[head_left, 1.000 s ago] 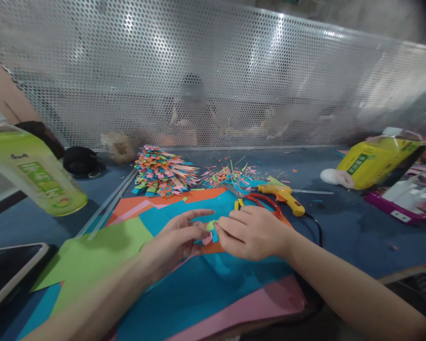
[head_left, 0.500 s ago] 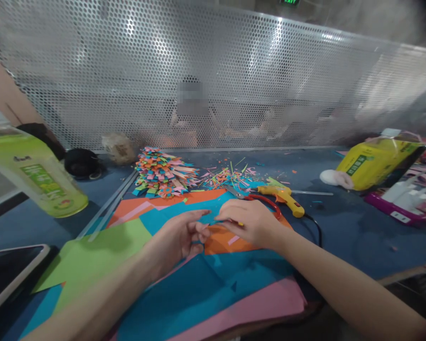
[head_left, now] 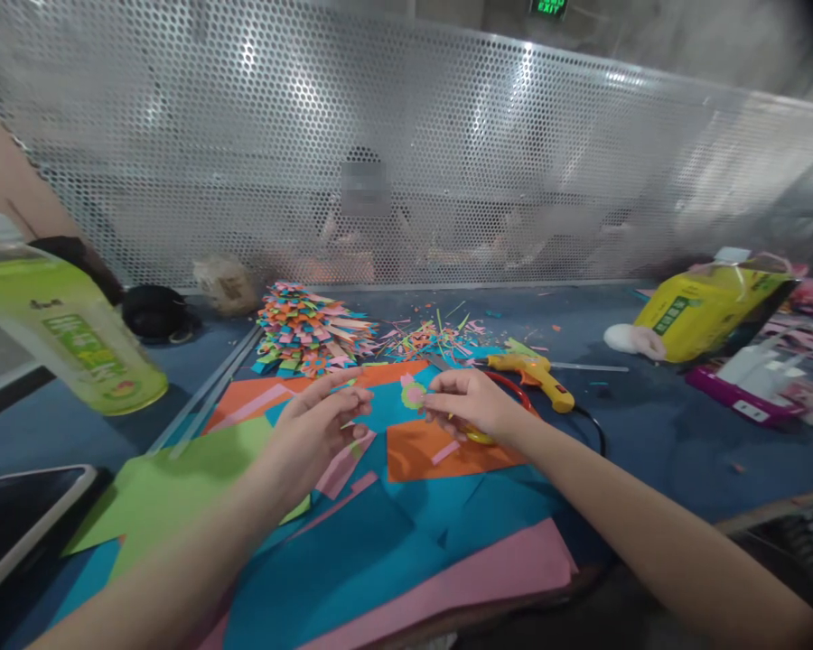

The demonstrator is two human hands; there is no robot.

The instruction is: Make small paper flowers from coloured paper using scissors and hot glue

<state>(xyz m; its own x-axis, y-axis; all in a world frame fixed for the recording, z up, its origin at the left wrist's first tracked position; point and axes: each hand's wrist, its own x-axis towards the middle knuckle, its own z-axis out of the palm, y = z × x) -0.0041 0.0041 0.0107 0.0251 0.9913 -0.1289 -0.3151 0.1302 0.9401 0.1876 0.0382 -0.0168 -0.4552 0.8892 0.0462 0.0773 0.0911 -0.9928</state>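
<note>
The right hand (head_left: 472, 403) pinches a small, round yellow-green paper flower with a pink middle (head_left: 413, 394) at its nine o'clock, pink tip toward eleven; the left hand (head_left: 315, 424), loosely curled, bare as far as I can see, hangs apart, the flower at its three o'clock.

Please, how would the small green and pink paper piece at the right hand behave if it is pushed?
The paper piece is probably very light: it is small, and the right hand seems to hold it by its edge. It is likely stiff at this size, since no droop shows. A hard push might bend it, as it looks thin.
</note>
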